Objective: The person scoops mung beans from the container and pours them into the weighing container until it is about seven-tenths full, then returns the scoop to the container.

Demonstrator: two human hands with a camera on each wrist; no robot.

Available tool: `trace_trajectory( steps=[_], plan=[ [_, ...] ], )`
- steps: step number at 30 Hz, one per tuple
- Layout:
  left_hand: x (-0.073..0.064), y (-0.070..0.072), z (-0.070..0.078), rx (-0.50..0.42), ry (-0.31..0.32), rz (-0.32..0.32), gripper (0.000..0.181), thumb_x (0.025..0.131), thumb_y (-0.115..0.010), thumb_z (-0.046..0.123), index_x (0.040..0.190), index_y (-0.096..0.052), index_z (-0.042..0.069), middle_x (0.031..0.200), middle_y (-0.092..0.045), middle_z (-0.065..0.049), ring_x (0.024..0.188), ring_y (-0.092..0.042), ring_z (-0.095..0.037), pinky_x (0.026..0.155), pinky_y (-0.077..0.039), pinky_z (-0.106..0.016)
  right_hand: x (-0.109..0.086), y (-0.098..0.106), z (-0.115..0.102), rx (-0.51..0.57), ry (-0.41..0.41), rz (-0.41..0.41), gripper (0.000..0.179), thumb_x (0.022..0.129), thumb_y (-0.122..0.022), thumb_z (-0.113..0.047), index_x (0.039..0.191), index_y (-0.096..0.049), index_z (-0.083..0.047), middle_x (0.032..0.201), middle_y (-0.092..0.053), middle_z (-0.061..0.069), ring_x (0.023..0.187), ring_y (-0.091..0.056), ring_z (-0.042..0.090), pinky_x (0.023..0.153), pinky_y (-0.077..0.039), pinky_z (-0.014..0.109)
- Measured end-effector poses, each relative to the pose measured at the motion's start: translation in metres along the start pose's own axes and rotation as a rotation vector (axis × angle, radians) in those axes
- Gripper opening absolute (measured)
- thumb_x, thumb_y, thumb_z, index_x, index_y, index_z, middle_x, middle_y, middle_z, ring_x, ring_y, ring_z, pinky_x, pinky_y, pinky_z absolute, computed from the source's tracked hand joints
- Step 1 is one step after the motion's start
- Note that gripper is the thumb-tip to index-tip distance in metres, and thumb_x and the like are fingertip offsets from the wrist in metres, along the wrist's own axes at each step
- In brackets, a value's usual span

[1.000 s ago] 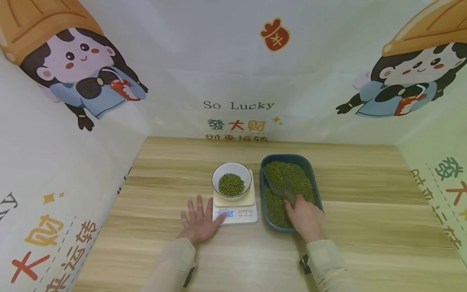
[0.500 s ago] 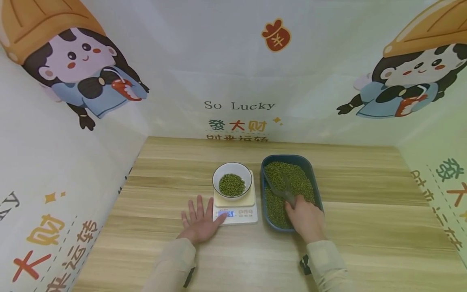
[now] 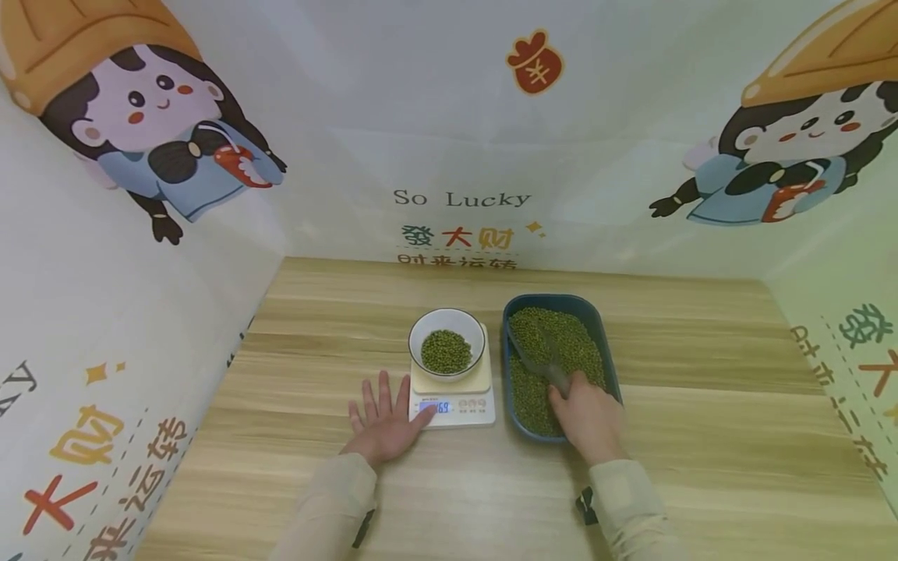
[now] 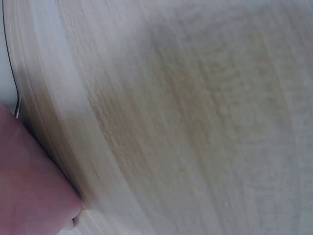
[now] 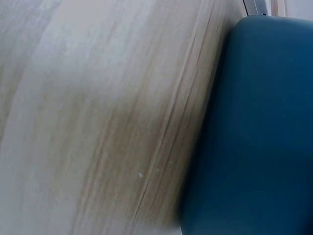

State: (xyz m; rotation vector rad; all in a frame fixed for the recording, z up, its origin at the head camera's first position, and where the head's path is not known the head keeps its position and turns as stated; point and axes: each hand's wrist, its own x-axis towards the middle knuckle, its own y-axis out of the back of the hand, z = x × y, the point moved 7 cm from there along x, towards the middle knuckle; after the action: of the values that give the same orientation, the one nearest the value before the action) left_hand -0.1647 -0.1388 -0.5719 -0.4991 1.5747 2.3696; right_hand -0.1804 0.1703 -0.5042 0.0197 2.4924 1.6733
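Note:
In the head view, a white bowl (image 3: pixel 436 321) with a dark rim holds a small heap of green mung beans (image 3: pixel 446 352). It stands on a kitchen scale (image 3: pixel 459 419) with a lit display. My left hand (image 3: pixel 384 430) lies spread on the table, its thumb reaching over the scale's left front edge, partly covering the display. To the right, my right hand (image 3: pixel 592 419) grips the handle of a grey scoop (image 3: pixel 540 366) that lies among the mung beans in a dark blue tub (image 3: pixel 612 370). The right wrist view shows only the tub's outer wall (image 5: pixel 259 127) beside the tabletop.
The wood-grain table (image 3: pixel 701 374) is bounded by a printed white backdrop (image 3: pixel 337 171) behind and at both sides. A narrow gap separates scale and tub.

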Motion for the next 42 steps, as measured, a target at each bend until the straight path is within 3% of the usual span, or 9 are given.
trace_trajectory(
  steps=[21,31,42],
  plan=[
    [-0.0004,0.0000,-0.0006,-0.009,0.017,-0.007,0.090,0.072,-0.012,0.082,0.143,0.007,0.029,0.140,0.034,-0.003,0.119,0.040,-0.027,0.085,0.032,-0.048,0.0001,0.0030,-0.0009,0.023,0.001,0.029,0.039,0.088,-0.045,-0.041,0.089,-0.051,-0.002,0.054,-0.048,0.005,0.044,-0.045,0.020,0.037,-0.032,0.032],
    [0.0003,-0.0004,-0.0012,-0.005,0.018,-0.005,0.090,0.072,-0.012,0.082,0.143,0.007,0.029,0.140,0.034,-0.002,0.118,0.041,-0.026,0.084,0.032,-0.048,-0.0007,0.0074,-0.0017,0.039,0.002,0.082,0.036,0.087,-0.047,-0.041,0.084,-0.050,-0.005,0.054,-0.048,0.005,0.044,-0.044,0.020,0.037,-0.031,0.033],
    [0.0002,0.0001,-0.0002,-0.010,0.017,-0.003,0.090,0.073,-0.013,0.081,0.143,0.007,0.028,0.140,0.035,-0.002,0.119,0.040,-0.026,0.084,0.032,-0.047,-0.0012,0.0091,0.0003,0.071,-0.003,0.147,0.039,0.086,-0.049,-0.043,0.093,-0.051,-0.004,0.055,-0.050,0.004,0.044,-0.045,0.020,0.037,-0.030,0.033]
  ],
)
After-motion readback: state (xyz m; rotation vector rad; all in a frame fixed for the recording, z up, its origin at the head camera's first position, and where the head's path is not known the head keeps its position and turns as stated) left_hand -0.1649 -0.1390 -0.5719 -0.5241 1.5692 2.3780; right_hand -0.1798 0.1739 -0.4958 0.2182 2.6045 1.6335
